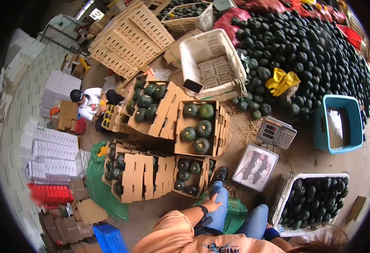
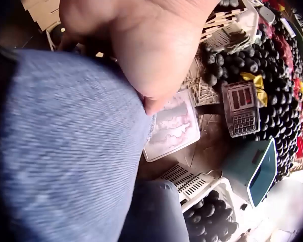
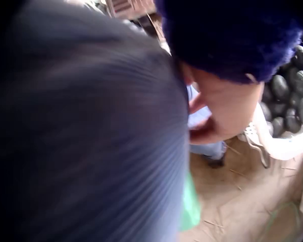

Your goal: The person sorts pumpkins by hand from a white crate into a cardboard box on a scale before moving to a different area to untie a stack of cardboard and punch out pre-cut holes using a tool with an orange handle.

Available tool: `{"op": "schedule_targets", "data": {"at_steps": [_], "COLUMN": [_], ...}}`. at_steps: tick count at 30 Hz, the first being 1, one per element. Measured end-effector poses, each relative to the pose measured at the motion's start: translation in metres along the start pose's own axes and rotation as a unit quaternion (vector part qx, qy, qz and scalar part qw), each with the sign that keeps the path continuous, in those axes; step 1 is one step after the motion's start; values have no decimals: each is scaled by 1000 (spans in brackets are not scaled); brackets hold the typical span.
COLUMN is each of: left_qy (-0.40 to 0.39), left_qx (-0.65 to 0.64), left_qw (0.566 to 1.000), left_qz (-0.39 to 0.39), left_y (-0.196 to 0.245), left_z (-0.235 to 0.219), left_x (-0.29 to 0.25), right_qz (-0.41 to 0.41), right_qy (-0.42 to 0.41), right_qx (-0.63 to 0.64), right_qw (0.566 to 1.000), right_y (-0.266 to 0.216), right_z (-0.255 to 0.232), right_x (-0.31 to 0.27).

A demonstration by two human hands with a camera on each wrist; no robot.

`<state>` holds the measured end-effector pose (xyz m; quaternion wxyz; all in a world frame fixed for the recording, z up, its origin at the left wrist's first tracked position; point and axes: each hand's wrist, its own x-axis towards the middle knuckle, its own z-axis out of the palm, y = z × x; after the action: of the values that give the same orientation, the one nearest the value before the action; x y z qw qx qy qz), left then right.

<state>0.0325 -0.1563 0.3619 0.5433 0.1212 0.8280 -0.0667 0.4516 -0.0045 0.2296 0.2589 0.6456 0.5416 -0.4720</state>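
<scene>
My left hand (image 1: 211, 205) rests on the left knee of my blue jeans (image 1: 220, 213), a dark watch on its wrist. In the left wrist view its heel bulges over the denim (image 2: 70, 141), and its fingers are mostly hidden. My right hand (image 3: 232, 103), below a dark blue fuzzy cuff (image 3: 227, 40), lies against the jeans leg with its fingers partly hidden behind it. Nothing shows in either hand. Ahead of my knees is a scale with a stained pan (image 1: 256, 168) and a keypad display (image 1: 276, 132). Nearby stands an open carton (image 1: 193, 122) of dark green squash.
A white crate (image 1: 283, 192) of squash is at my right, with a teal bin (image 1: 326, 126) beyond it. A large squash heap (image 1: 303, 46) bears yellow gloves (image 1: 283, 81). A pale crate (image 1: 189, 55) stands ahead. Another person (image 1: 91, 103) sits left among stacked cartons.
</scene>
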Motion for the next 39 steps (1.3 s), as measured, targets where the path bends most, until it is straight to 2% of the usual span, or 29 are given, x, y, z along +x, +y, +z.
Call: {"op": "schedule_targets", "data": {"at_steps": [1, 3, 4, 5, 6, 7, 8, 11, 13, 14, 15, 16, 18, 19, 20, 21, 23, 25, 27, 28, 29, 30, 32, 33, 34, 35, 36, 39], "left_qy": [-17, -54, -7, -65, 10, 88, 148, 250, 310, 308, 296, 220, 70, 40, 15, -9, -54, 32, 30, 51, 40, 36, 60, 79, 124, 82, 83, 80], "left_qx": [-31, -99, -183, -307, -530, -648, -717, -766, -781, -577, -321, -415, -554, -535, -515, -570, -670, -853, -904, -891, -900, -908, -929, -939, -950, -976, -969, -943], "left_qw": [998, 987, 974, 942, 848, 756, 681, 591, 537, 744, 878, 847, 741, 756, 771, 735, 652, 356, 339, 400, 404, 389, 318, 266, 209, 70, 32, -6], "left_qz": [42, 117, 133, 121, -28, -13, 8, -31, -73, -132, -198, -248, -373, -375, -375, -368, -352, -381, -260, -209, -159, -148, -179, -204, -195, -190, -231, -323], "left_y": [-7, -50, -75, -88, -73, -87, -100, -138, -147, -145, -142, -124, -91, -72, -53, -38, -21, -13, -31, -45, -61, -79, -109, -121, -127, -144, -160, -226], "left_z": [-5, 12, 31, 26, 8, 31, 59, 192, 331, 384, 435, 489, 595, 633, 650, 646, 597, 597, 574, 546, 547, 545, 576, 609, 654, 693, 715, 746], "left_x": [-15, -42, -40, -57, -143, -167, -193, -249, -261, -286, -312, -328, -358, -371, -382, -396, -430, -405, -387, -397, -393, -395, -390, -382, -370, -371, -381, -416], "right_qz": [-35, -85, -101, -116, -129, -139, -148, -171, -188, -196, -205, -214, -231, -240, -247, -256, -268, -272, -269, -265, -258, -248, -229, -216, -205, -191, -173, -155], "right_qy": [-40, -113, -141, -163, -191, -203, -214, -222, -220, -221, -222, -225, -230, -237, -244, -252, -269, -288, -296, -296, -292, -287, -270, -259, -247, -237, -230, -207], "right_qx": [1, -15, -32, -50, -72, -95, -118, -182, -218, -233, -249, -262, -284, -294, -303, -312, -335, -359, -385, -400, -415, -429, -458, -474, -490, -503, -512, -525], "right_qw": [999, 990, 984, 978, 971, 965, 958, 942, 932, 926, 920, 914, 902, 894, 888, 879, 862, 845, 832, 826, 822, 820, 815, 813, 811, 809, 809, 811], "right_y": [-12, -31, -42, -57, -74, -88, -104, -160, -201, -219, -237, -251, -271, -280, -286, -291, -295, -291, -282, -277, -271, -262, -246, -236, -228, -217, -206, -182], "right_z": [-10, -40, -55, -72, -86, -99, -111, -134, -142, -141, -139, -135, -126, -117, -109, -98, -74, -44, -15, -1, 11, 25, 57, 75, 94, 115, 132, 190], "right_x": [-9, -15, -14, -12, -9, -9, -8, -11, -16, -20, -23, -28, -38, -48, -60, -73, -98, -121, -139, -146, -154, -160, -171, -176, -164, -183, -196, -221]}}
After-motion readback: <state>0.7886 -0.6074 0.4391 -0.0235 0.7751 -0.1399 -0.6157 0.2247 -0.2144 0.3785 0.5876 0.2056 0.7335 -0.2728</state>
